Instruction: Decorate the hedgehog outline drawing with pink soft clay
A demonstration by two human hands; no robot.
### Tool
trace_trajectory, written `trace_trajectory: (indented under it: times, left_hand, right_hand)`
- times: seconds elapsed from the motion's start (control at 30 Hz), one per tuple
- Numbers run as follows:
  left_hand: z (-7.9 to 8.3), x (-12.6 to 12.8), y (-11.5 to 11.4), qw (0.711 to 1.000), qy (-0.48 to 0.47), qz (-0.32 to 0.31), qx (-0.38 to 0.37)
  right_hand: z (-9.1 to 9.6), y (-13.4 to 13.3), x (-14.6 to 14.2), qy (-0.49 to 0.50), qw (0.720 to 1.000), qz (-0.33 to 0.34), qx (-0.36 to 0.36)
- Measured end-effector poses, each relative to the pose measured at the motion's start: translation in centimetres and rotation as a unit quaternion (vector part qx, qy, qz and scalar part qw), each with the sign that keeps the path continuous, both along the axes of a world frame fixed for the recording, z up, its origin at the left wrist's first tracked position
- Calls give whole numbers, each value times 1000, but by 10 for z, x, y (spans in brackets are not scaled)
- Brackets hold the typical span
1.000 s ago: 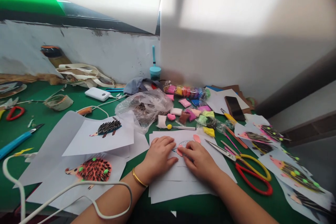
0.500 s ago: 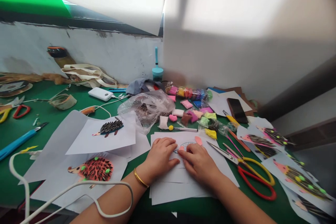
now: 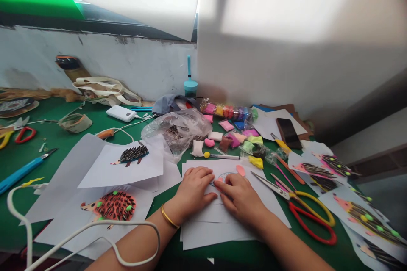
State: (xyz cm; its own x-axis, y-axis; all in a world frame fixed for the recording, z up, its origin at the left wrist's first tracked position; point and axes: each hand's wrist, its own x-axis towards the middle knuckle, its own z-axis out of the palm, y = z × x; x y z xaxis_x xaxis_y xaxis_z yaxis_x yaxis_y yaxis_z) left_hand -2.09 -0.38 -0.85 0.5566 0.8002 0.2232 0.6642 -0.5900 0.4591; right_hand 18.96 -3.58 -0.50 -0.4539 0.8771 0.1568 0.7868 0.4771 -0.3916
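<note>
My left hand (image 3: 195, 188) lies flat on a stack of white paper (image 3: 203, 235), fingers stretched out, beside a drawing (image 3: 225, 175) in dark outline. With fingers bent and close together, my right hand (image 3: 243, 199) presses a small bit of pink modelling clay (image 3: 220, 179) onto that drawing. Both hands hide much of the drawing. Just above the right hand sits a larger lump of pink clay (image 3: 241, 170) on the paper. Scissors (image 3: 294, 197) with red and yellow handles lie to the right, blades partly over the sheet.
Several packets of coloured clay (image 3: 226, 125) and a plastic bag of seeds (image 3: 178, 131) lie behind the paper. Hedgehog pictures (image 3: 110, 207) stand at left, others (image 3: 365, 216) at right. A white cable (image 3: 104, 222) loops over the left forearm. A phone (image 3: 288, 133) and a blue cutter (image 3: 22, 172) lie farther out.
The right hand's fingertips have shifted very slightly leftward on the pink clay. The left hand stays in place, and the view has moved a little.
</note>
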Motion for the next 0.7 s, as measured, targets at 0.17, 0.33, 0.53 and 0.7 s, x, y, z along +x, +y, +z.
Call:
trace_trajectory:
  times: [0.17, 0.33, 0.53, 0.7]
  left_hand:
    - [1, 0, 0, 1000, 0, 1, -2]
    - [1, 0, 0, 1000, 1, -1, 1]
    - [0, 1, 0, 1000, 3, 1, 4]
    - [1, 0, -1, 1000, 6, -2, 3]
  right_hand:
    - [-5, 0, 4, 32, 999, -5, 6]
    - [-4, -2, 2, 26, 1000, 0, 7]
    - [-5, -1, 3, 39, 999, 8, 17]
    - [-5, -1, 4, 39, 999, 4, 13]
